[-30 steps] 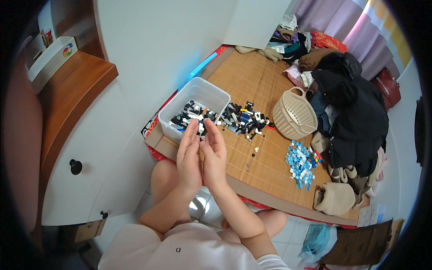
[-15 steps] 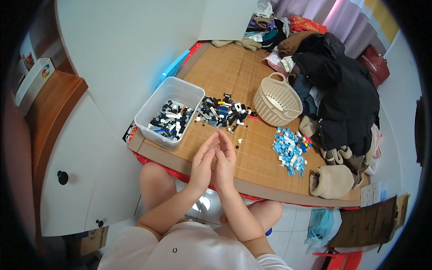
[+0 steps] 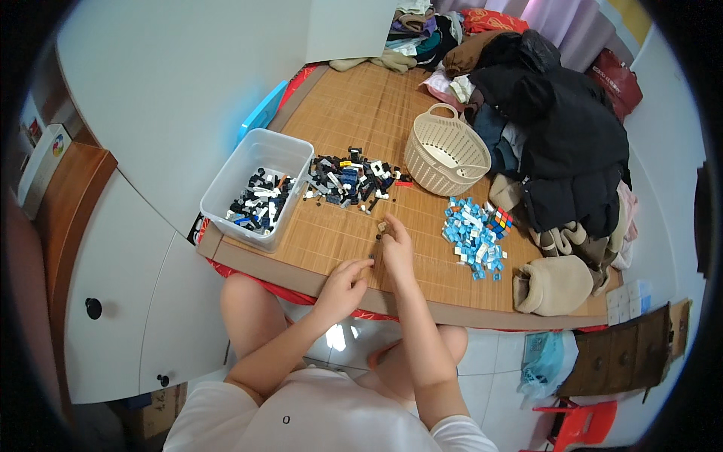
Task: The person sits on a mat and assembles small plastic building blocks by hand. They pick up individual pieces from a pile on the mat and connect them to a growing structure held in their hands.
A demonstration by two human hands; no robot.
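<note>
My left hand is above the mat's near edge, fingers curled and tips together; a tiny dark bit shows at them, too small to name. Just beyond it and to the right, my right hand reaches down with thumb and index finger apart. Its fingertips are beside a small pale building brick. A tiny black piece lies by the thumb. Farther off, a loose pile of black, white, grey and blue building bricks spreads over the bamboo mat.
Left of the pile stands a clear plastic bin with more bricks inside. A beige basket, light-blue pieces and a colour puzzle cube are on the right. Behind them lie heaped dark clothes and a beige fabric roll.
My hands were pressed together above the mat. Now they have parted: the left has come down nearer, and the right has gone to the small pale brick. The whole view has shifted slightly.
</note>
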